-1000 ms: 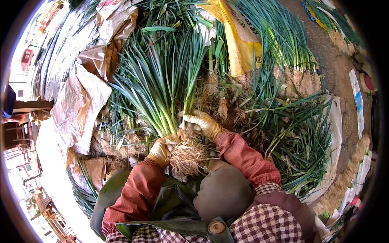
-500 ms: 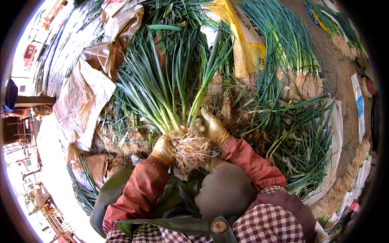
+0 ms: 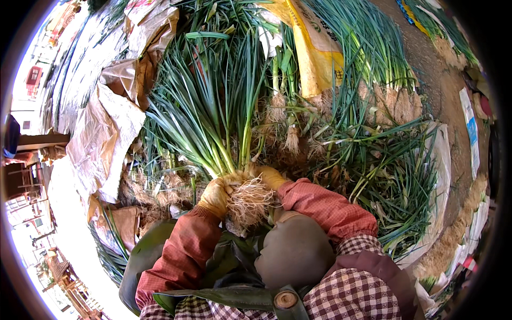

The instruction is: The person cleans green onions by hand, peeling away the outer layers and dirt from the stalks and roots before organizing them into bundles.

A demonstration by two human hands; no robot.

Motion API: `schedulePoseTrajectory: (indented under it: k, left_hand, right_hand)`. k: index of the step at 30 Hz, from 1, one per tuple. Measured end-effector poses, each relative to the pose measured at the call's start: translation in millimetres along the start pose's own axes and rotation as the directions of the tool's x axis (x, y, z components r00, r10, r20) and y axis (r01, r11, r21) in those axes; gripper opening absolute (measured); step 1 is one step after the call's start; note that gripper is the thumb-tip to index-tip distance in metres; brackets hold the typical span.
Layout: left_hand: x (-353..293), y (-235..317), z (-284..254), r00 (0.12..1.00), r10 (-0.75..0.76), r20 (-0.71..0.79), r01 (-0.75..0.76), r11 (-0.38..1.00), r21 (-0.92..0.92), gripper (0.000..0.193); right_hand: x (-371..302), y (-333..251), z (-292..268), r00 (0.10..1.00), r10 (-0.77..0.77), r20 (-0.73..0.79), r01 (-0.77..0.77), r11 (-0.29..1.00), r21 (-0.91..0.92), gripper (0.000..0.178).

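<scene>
A bunch of green onions (image 3: 221, 141) stands in front of me, its leaves fanning away and its pale root tangle (image 3: 249, 202) toward me. My left hand (image 3: 215, 195), in a dirty yellow glove, is closed round the bunch just above the roots. From the other side my right hand (image 3: 268, 177), gloved alike, is pressed to the base of the stalks; its fingertips are partly hidden behind the bunch. Below the roots, a dark rounded knee (image 3: 296, 250) shows.
More green onions (image 3: 368, 48) lie in rows at the far right. Loose leaves and stalks (image 3: 389, 186) are heaped to the right. A yellow and white sack (image 3: 312, 58) lies beyond my hands, and a crumpled pale sheet (image 3: 101, 133) is at the left.
My right hand has moved left, from spread fingers to closing against the bunch. The stalks that leaned right are now gathered in with the others.
</scene>
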State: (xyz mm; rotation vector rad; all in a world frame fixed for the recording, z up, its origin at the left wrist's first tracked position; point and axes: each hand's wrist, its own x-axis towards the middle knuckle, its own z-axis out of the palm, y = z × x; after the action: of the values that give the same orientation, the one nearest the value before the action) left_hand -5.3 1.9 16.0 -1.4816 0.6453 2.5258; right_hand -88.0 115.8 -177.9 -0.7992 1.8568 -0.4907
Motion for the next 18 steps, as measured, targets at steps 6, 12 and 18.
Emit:
schedulePoseTrajectory:
  k: [6, 12, 18]
  left_hand:
    - [-14.5, 7.8, -10.2, 0.996, -0.081, 0.045, 0.068, 0.968, 0.24, 0.025]
    - [-4.1, -2.6, 7.9, 0.992, 0.056, -0.117, -0.01, 0.934, 0.358, 0.025]
    - [-32.2, 20.1, 22.5, 0.993, 0.117, 0.02, -0.118, 0.991, 0.063, 0.024]
  right_hand:
    - [-76.0, -60.7, -86.3, 0.996, -0.083, -0.041, 0.078, 0.512, 0.856, 0.042]
    - [-67.7, -82.4, -67.3, 0.985, -0.02, -0.17, 0.156, 0.52, 0.84, 0.034]
    - [-45.8, -11.7, -86.9, 0.959, 0.229, -0.165, 0.133, 0.151, 0.98, 0.027]
